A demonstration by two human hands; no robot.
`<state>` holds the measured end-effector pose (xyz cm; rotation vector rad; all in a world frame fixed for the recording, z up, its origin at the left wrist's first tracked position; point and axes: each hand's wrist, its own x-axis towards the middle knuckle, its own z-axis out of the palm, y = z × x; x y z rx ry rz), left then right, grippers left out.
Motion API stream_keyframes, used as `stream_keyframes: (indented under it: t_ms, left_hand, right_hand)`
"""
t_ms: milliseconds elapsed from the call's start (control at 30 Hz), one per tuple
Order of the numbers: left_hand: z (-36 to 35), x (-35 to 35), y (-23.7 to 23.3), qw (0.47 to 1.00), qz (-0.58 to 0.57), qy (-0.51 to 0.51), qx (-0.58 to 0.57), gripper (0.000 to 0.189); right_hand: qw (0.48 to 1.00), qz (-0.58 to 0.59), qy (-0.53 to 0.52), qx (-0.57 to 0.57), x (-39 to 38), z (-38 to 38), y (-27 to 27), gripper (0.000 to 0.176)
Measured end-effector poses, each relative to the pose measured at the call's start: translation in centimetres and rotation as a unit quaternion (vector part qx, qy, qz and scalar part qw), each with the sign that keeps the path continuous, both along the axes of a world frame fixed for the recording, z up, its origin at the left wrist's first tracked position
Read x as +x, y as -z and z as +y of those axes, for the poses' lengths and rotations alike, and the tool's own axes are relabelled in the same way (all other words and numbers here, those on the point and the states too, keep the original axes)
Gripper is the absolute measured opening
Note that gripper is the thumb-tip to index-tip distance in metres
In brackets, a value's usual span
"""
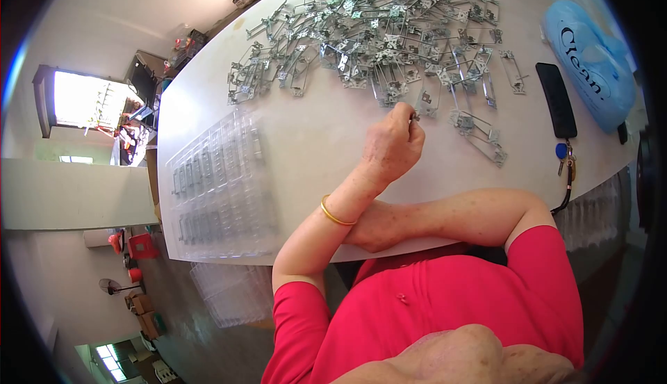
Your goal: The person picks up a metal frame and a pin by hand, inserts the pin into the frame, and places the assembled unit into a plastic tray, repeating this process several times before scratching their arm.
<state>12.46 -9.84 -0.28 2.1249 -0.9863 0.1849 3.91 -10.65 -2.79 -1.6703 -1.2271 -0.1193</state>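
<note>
My left hand point(396, 142), with a gold bangle point(336, 211) on its forearm, is closed at the near edge of a heap of metal wire brackets point(375, 33). A small bit of metal shows between its thumb and fingers; most of it is hidden in the grip. Just beyond the fingertips lies a bracket with a flat plate point(426, 103). My right hand point(379, 227) rests at the near table edge, tucked under the left forearm, its fingers mostly hidden. Some linked brackets point(481, 137) lie to the right of the left hand.
Clear plastic trays point(226, 182) with rows of metal parts lie on the left of the white table point(445, 168). At right are a black phone point(557, 99), keys point(561, 153) on a cord and a blue "Clean" bag point(587, 64). More clear trays point(233, 293) sit below the left edge.
</note>
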Motion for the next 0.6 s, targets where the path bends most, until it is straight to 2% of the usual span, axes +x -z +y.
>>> stream_keyframes:
  t_ms: [167, 233, 300, 367, 433, 500, 567, 600]
  left_hand:
    - [-0.2, 0.2, -0.1, 0.999, -0.006, -0.037, -0.017, 0.011]
    - [-0.3, 0.2, -0.5, 0.997, -0.043, -0.031, -0.063, 0.011]
    - [-0.1, 0.4, -1.3, 0.995, -0.073, -0.035, -0.058, 0.013]
    - [0.7, 0.7, -2.1, 0.993, -0.103, -0.041, -0.051, 0.015]
    - [1.5, 1.1, -2.7, 0.988, -0.137, -0.039, -0.064, 0.02]
    - [2.4, 1.1, -3.4, 0.991, -0.112, -0.032, -0.072, 0.023]
    - [3.9, 1.1, -4.0, 0.986, -0.161, -0.045, -0.006, 0.022]
    - [4.8, 1.3, -4.4, 0.985, -0.167, -0.04, 0.009, 0.02]
  right_hand:
    - [1.0, 0.021, -0.016, -0.004, 0.0, -0.1, -0.3, 0.037]
    - [1.0, 0.016, -0.008, 0.001, 0.0, -0.3, -0.6, 0.036]
    - [1.0, 0.009, -0.006, 0.008, 0.0, -0.2, -0.1, 0.035]
    - [0.998, -0.019, 0.022, -0.057, -0.2, 0.5, 1.1, 0.03]
    - [0.998, -0.007, 0.032, -0.059, -0.5, 0.4, 1.7, 0.026]
    - [0.997, 0.006, 0.042, -0.062, -0.6, 0.3, 1.7, 0.022]
    - [0.988, -0.008, 0.043, -0.145, -0.7, 0.3, 1.7, 0.023]
    - [0.989, -0.005, 0.038, -0.142, -0.7, 0.2, 1.7, 0.023]
